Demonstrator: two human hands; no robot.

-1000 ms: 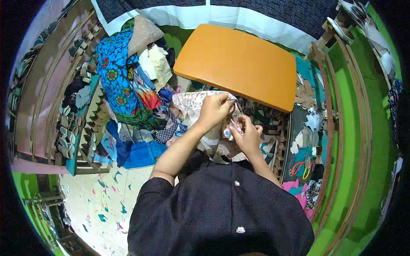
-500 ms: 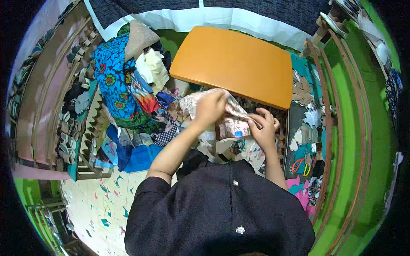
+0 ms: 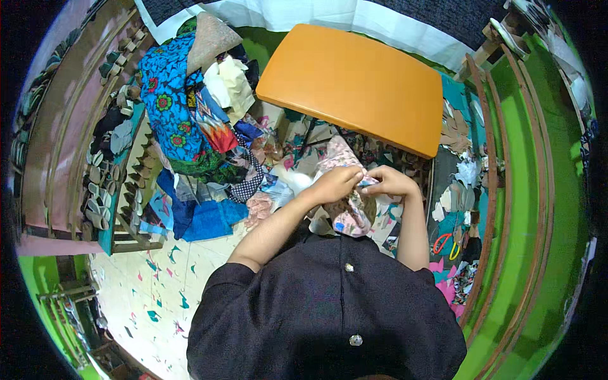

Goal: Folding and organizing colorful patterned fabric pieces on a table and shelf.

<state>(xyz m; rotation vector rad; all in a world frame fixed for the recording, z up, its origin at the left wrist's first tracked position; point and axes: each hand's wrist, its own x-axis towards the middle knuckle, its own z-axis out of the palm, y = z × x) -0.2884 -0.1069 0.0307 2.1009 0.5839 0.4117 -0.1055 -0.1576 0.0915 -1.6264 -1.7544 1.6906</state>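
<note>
Pink patterned cloth (image 3: pixel 349 212) is pinched between both hands in front of the chest, just near of the tabletop's near edge. The left hand (image 3: pixel 334 183) has its grip closed on the cloth's upper fold, fingers curled down over it. The right hand (image 3: pixel 391 182) meets it from the right, fingertips touching the left hand's, its grip narrow and pinching the same fold; a small blue patch of the print shows between the two hands. The rest of the cloth hangs down from the hands toward the black shirt (image 3: pixel 329 310), with a pale part spreading to the right under the right forearm.

Far of the hands stands the orange tabletop (image 3: pixel 354 85), bare and tilted in the view, with a white sheet (image 3: pixel 278 14) beyond its far edge. To the left of the hands lies a heap of fabric scraps (image 3: pixel 253 158): a bright blue flowered cloth (image 3: pixel 166 107) at the far left, cream pieces (image 3: pixel 229 82) beside it, a plain blue piece (image 3: pixel 206 218) nearer. Left of the heap is a wooden rack (image 3: pixel 120 190). To the right, on the floor, lie more scraps (image 3: pixel 459 171) and orange-handled scissors (image 3: pixel 443 242), well apart from the right hand. The near-left floor (image 3: pixel 152 285) is pale with small teal snippets
</note>
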